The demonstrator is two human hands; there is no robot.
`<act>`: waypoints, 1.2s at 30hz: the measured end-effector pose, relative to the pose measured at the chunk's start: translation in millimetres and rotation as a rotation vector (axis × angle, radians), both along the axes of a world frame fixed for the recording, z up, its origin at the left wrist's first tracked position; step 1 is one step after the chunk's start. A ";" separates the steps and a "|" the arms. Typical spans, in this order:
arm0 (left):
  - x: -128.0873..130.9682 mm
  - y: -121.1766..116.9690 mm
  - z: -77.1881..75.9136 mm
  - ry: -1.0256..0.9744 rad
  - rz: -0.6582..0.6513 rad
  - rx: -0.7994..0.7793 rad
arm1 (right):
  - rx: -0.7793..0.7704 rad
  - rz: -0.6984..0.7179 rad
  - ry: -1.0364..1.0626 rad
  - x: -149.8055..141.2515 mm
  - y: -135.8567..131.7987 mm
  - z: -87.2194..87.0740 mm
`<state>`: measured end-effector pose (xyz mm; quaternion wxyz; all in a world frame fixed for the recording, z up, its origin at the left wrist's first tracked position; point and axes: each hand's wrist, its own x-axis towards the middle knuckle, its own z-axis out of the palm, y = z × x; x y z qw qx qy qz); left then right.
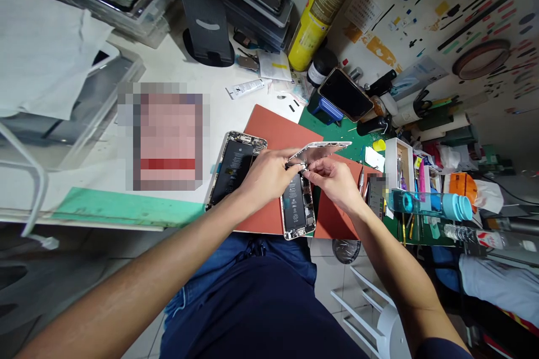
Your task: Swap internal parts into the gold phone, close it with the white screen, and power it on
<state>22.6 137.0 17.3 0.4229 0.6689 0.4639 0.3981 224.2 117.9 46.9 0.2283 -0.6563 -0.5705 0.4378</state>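
Note:
An opened phone body [298, 210] lies on the reddish-brown mat, its black battery and inner parts bare. Tilted up from its far end is the phone screen [322, 151], metal back facing me. My left hand [272, 175] is closed at the screen's left edge, thumb near the top of the phone body. My right hand [334, 179] is pinched at the same end, under the screen's edge; what its fingertips grip is hidden. A second opened phone body [236, 165] lies to the left, partly behind my left hand and forearm.
A reddish-brown mat [269, 129] lies over a green mat [357, 130]. Behind stand a yellow spray can [314, 17], a black phone stand [206, 22] and a propped phone [346, 94]. A blue bottle [433, 203] and white organizer box [399, 162] are right; plastic boxes [138, 14] sit left.

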 end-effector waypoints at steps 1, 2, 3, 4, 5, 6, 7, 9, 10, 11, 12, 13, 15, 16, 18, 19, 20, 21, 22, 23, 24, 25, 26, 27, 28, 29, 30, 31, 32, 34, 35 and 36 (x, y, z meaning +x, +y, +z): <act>0.2 0.0 -0.2 0.007 0.003 0.001 | 0.009 0.002 -0.010 -0.5 -0.6 -0.1; 0.5 0.1 -0.7 0.014 0.006 0.003 | 0.016 0.004 -0.020 -0.9 -1.2 0.1; 1.0 0.2 -1.5 0.020 0.010 0.005 | 0.023 0.007 -0.029 -1.4 -1.7 0.6; 1.6 0.5 -2.5 0.027 0.015 0.009 | 0.028 0.009 -0.036 -1.8 -2.2 1.3; 2.4 0.8 -3.8 0.034 0.021 0.014 | 0.033 0.011 -0.042 -2.1 -2.6 2.1; 3.3 1.2 -5.3 0.041 0.029 0.020 | 0.037 0.014 -0.047 -2.3 -2.9 3.0; 4.2 1.5 -7.0 0.047 0.036 0.027 | 0.039 0.017 -0.051 -2.5 -3.1 3.9; 5.9 2.1 -10.4 0.056 0.048 0.043 | 0.041 0.021 -0.055 -2.7 -3.3 4.9; 6.6 2.2 -12.0 0.058 0.052 0.053 | 0.041 0.022 -0.056 -2.8 -3.2 5.0; 7.2 2.1 -13.4 0.059 0.054 0.063 | 0.042 0.023 -0.056 -2.7 -3.1 4.6; 7.6 2.1 -14.5 0.060 0.056 0.073 | 0.042 0.022 -0.054 -2.7 -3.0 3.8; 7.9 1.9 -15.4 0.059 0.057 0.083 | 0.042 0.021 -0.053 -2.6 -2.8 2.6; 8.2 1.5 -16.3 0.058 0.057 0.104 | 0.043 0.015 -0.051 -2.2 -2.5 -0.4; 8.1 1.3 -16.4 0.058 0.056 0.114 | 0.043 0.011 -0.051 -2.0 -2.4 -1.9; 7.7 0.9 -15.9 0.055 0.050 0.133 | 0.043 0.006 -0.054 -1.3 -2.2 -4.4; 7.3 0.6 -15.4 0.053 0.046 0.141 | 0.041 0.004 -0.055 -1.0 -2.1 -5.1; 6.9 0.4 -14.7 0.051 0.041 0.148 | 0.038 0.004 -0.058 -0.7 -2.0 -5.4; 6.5 0.1 -14.0 0.050 0.036 0.152 | 0.034 0.005 -0.059 -0.4 -1.8 -5.4; 6.1 -0.1 -13.3 0.048 0.030 0.156 | 0.030 0.006 -0.061 -0.2 -1.6 -5.1; 5.8 -0.3 -12.6 0.047 0.025 0.158 | 0.025 0.009 -0.062 0.0 -1.3 -4.6; 5.6 -0.3 -12.0 0.046 0.021 0.160 | 0.022 0.013 -0.063 0.2 -1.0 -4.0; 5.7 -0.3 -11.7 0.045 0.017 0.162 | 0.019 0.017 -0.064 0.2 -0.6 -3.3; 5.8 -0.1 -11.5 0.045 0.013 0.163 | 0.017 0.022 -0.066 0.3 -0.2 -2.7; 6.1 0.2 -11.6 0.044 0.010 0.163 | 0.015 0.027 -0.070 0.3 0.3 -2.2; 6.4 0.5 -11.8 0.044 0.007 0.162 | 0.015 0.030 -0.074 0.4 0.8 -1.9; 6.6 0.9 -12.2 0.044 0.005 0.161 | 0.014 0.032 -0.078 0.5 1.4 -1.8; 6.8 1.3 -12.6 0.044 0.003 0.160 | 0.013 0.034 -0.083 0.6 2.1 -1.9; 6.8 1.6 -12.9 0.044 0.001 0.158 | 0.011 0.035 -0.086 0.9 2.8 -2.1; 6.8 1.8 -13.3 0.043 -0.001 0.156 | 0.010 0.036 -0.089 1.2 3.5 -2.4; 6.4 2.0 -13.7 0.044 -0.003 0.153 | 0.003 0.040 -0.090 1.9 5.0 -3.0; 6.2 2.0 -13.9 0.044 -0.001 0.153 | -0.002 0.043 -0.088 2.4 5.6 -3.1; 6.0 1.9 -13.9 0.045 0.001 0.152 | -0.006 0.045 -0.086 2.8 6.1 -3.1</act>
